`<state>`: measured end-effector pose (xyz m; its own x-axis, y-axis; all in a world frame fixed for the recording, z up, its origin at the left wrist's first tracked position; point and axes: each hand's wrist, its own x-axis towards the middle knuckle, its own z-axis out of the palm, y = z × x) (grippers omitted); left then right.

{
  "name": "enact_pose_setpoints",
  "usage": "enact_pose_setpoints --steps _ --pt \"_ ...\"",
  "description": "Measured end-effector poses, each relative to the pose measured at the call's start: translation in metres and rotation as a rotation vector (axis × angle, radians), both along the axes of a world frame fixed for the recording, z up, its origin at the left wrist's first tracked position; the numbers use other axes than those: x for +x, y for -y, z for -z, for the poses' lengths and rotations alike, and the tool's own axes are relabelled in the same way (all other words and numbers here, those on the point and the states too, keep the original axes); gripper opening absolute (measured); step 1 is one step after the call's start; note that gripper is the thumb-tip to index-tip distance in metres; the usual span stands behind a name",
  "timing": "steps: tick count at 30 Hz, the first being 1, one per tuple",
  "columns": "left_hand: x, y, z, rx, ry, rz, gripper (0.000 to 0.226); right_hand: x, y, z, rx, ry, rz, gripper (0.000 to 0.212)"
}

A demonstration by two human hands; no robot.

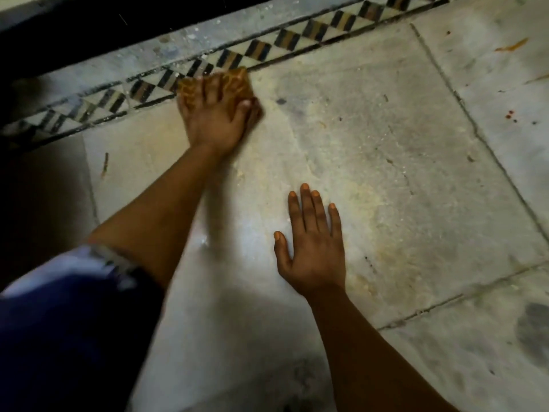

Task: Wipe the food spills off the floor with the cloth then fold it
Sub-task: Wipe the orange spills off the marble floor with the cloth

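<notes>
The cloth point(234, 84), orange-brown and bunched small, lies on the floor point(371, 144) at the edge of the patterned tile border point(267, 49). The left hand point(214, 120) reaches far forward, arm nearly straight, fingers point(206, 89) spread over the cloth and pressing it down. The right hand point(312, 248) rests flat on the floor nearer the body, palm down, fingers slightly apart. An orange smear point(511, 46) and red spots point(509, 114) mark the tiles far right.

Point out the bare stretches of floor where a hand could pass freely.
Widest bare stretch: the big slab between the patterned border, the seam on the right and the right hand, which lies flat. It is crowded at the border, where the left hand presses the cloth. Beyond the seam lie an orange smear and red spots.
</notes>
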<state>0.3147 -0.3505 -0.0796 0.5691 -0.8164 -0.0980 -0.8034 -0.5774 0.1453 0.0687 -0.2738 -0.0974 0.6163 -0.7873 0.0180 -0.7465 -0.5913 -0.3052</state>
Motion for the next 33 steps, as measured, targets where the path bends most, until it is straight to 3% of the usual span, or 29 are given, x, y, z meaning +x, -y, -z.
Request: enact_pose_setpoints --steps 3,7,11,14,16,19,21,23,27,30,33 --pt "-0.042 0.033 0.0 0.027 0.008 0.08 0.061 0.001 0.0 -0.002 0.0 -0.014 -0.002 0.064" --pt "-0.078 -0.045 -0.001 -0.033 -0.013 0.402 0.064 0.001 0.002 -0.003 0.004 -0.024 -0.004 0.064" --pt "-0.016 -0.101 0.0 -0.041 -0.022 0.118 0.062 0.0 0.001 0.0 0.002 -0.005 -0.006 0.064" --pt "0.02 -0.051 0.0 -0.058 -0.017 -0.156 0.059 0.001 0.001 0.001 0.007 -0.009 0.0 0.065" --pt "0.015 -0.004 0.0 -0.051 -0.035 -0.211 0.056 0.001 0.001 0.0 0.008 -0.02 0.001 0.065" --pt "-0.032 0.018 0.0 -0.035 -0.032 0.036 0.059 0.001 0.001 0.0 -0.005 -0.03 -0.002 0.065" --pt "-0.06 -0.017 -0.002 -0.033 -0.027 0.249 0.062 0.001 0.001 -0.002 -0.012 -0.026 -0.004 0.065" --pt "-0.057 -0.073 -0.003 -0.03 -0.061 0.333 0.064 0.001 0.0 -0.002 -0.014 -0.019 -0.014 0.064" --pt "0.009 -0.113 -0.001 -0.075 -0.073 0.073 0.058 0.0 0.001 0.0 -0.017 0.0 -0.003 0.064" --pt "0.024 -0.057 -0.001 -0.071 -0.056 -0.197 0.053 0.001 0.001 0.001 -0.023 -0.008 0.001 0.065" --pt "0.002 0.005 -0.002 -0.015 -0.073 -0.196 0.059 0.0 0.0 0.001 -0.028 -0.028 -0.005 0.065"
